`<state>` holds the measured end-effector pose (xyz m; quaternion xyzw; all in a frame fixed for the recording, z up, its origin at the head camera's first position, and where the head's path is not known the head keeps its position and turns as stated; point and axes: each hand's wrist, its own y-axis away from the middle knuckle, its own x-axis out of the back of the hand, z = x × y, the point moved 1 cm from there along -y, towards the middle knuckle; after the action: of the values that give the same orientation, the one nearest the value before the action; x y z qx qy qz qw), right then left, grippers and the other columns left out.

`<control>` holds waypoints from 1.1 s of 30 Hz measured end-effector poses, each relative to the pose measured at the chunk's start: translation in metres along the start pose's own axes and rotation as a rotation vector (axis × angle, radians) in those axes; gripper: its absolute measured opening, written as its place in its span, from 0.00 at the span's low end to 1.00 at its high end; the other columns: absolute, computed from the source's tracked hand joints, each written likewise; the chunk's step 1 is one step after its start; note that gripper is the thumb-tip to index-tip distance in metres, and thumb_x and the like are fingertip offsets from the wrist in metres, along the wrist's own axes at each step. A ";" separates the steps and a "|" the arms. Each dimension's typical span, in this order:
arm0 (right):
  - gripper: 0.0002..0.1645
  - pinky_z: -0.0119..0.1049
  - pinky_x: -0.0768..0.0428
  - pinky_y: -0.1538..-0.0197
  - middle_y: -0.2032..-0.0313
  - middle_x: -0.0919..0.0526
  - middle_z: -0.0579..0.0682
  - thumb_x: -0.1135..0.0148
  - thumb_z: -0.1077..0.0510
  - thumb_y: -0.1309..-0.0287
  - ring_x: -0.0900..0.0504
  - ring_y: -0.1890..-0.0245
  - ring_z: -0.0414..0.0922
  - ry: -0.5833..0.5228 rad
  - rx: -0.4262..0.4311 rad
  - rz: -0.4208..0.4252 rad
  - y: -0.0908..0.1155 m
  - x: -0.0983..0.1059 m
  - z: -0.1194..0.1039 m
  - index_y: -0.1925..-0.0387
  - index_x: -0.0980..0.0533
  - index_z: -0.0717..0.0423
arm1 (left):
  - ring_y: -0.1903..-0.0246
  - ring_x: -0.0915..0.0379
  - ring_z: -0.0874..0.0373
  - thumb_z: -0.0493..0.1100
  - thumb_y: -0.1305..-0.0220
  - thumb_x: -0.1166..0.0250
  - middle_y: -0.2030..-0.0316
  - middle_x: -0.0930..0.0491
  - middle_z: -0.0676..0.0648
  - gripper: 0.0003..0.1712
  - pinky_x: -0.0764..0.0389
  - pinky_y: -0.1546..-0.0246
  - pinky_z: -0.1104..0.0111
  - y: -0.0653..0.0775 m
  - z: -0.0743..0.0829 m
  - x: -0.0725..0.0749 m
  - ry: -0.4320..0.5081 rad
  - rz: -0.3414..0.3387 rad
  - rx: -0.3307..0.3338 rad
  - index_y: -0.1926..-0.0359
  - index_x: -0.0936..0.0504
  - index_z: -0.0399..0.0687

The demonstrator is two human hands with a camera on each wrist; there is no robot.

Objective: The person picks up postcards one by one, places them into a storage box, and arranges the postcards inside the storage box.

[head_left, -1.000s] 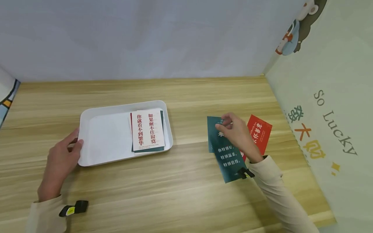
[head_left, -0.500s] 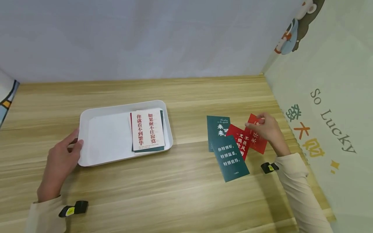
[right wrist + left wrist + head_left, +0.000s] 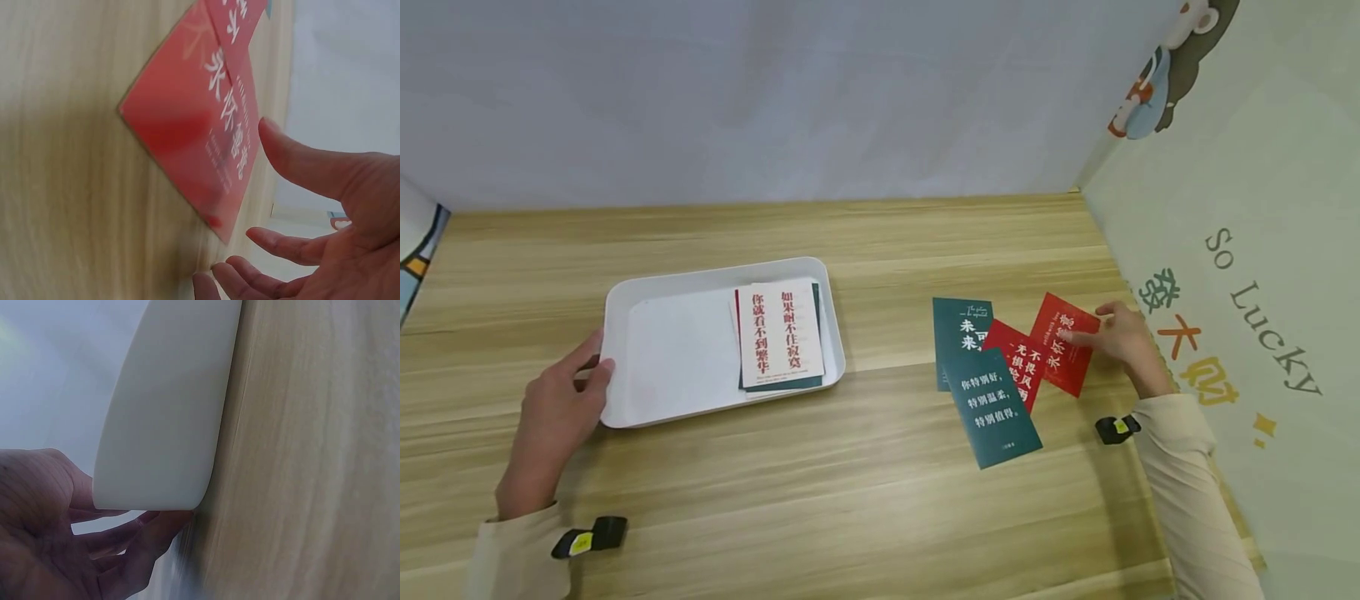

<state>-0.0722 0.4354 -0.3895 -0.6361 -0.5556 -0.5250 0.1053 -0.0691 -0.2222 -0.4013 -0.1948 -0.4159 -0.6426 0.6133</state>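
Observation:
In the head view my left hand (image 3: pixel 561 404) grips the left end of a white tray (image 3: pixel 715 271). The left wrist view shows fingers (image 3: pixel 134 550) at the lower corner of the tray's outer wall (image 3: pixel 165 412). A stack of cards, a white one (image 3: pixel 781 337) on top, lies in the tray's right part. My right hand (image 3: pixel 1116 337) hovers at the right corner of a red card (image 3: pixel 1067 337). Its thumb (image 3: pixel 294 156) is over the card and spread from the fingers, with nothing between them. A second red card (image 3: pixel 1018 354) overlaps that one.
Two dark green cards, an upper one (image 3: pixel 955 329) and a lower one (image 3: pixel 996 412), overlap the second red card on the wooden table (image 3: pixel 880 500). A grey wall (image 3: pixel 775 108) stands behind. A printed light wall (image 3: pixel 1262 250) rises beyond the table's right edge.
My right hand has moved right, from the green cards to the outer red card and then to its right corner. The left hand and the tray have stayed in place.

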 end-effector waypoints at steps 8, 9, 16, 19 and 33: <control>0.52 0.65 0.29 0.34 0.33 0.45 0.81 0.27 0.48 0.38 0.39 0.37 0.72 0.056 0.002 -0.006 -0.008 -0.002 0.011 0.30 0.44 0.76 | 0.36 0.32 0.22 0.47 0.15 0.57 0.30 0.35 0.20 0.34 0.23 0.43 0.35 0.000 0.000 0.000 -0.009 0.010 -0.012 0.17 0.53 0.45; 0.52 0.65 0.28 0.35 0.34 0.45 0.81 0.26 0.48 0.39 0.40 0.38 0.71 0.069 -0.002 -0.003 -0.008 -0.003 0.011 0.30 0.43 0.76 | 0.36 0.32 0.22 0.47 0.15 0.57 0.30 0.35 0.20 0.34 0.23 0.43 0.35 0.000 0.000 0.000 -0.011 0.012 -0.013 0.17 0.53 0.45; 0.46 0.63 0.27 0.38 0.38 0.43 0.79 0.25 0.49 0.40 0.42 0.39 0.71 0.075 -0.028 0.023 -0.014 -0.010 0.010 0.37 0.40 0.74 | 0.37 0.30 0.22 0.46 0.16 0.56 0.32 0.33 0.20 0.33 0.23 0.44 0.36 0.001 0.000 -0.001 -0.018 0.035 -0.027 0.17 0.51 0.44; 0.48 0.65 0.29 0.36 0.36 0.45 0.80 0.26 0.50 0.39 0.44 0.37 0.72 0.074 -0.018 0.024 -0.015 -0.009 0.009 0.35 0.42 0.74 | 0.37 0.30 0.22 0.46 0.16 0.56 0.32 0.34 0.20 0.33 0.23 0.44 0.35 0.001 0.000 -0.001 -0.023 0.036 -0.027 0.17 0.51 0.44; 0.47 0.66 0.31 0.37 0.38 0.44 0.80 0.25 0.50 0.41 0.44 0.39 0.72 0.079 0.025 0.005 -0.018 -0.006 0.009 0.38 0.42 0.75 | 0.37 0.31 0.22 0.46 0.16 0.56 0.31 0.34 0.20 0.33 0.24 0.44 0.35 0.001 0.000 -0.002 -0.026 0.031 -0.021 0.17 0.52 0.44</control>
<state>-0.0806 0.4452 -0.4059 -0.6148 -0.5559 -0.5425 0.1366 -0.0675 -0.2209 -0.4026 -0.2160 -0.4139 -0.6347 0.6158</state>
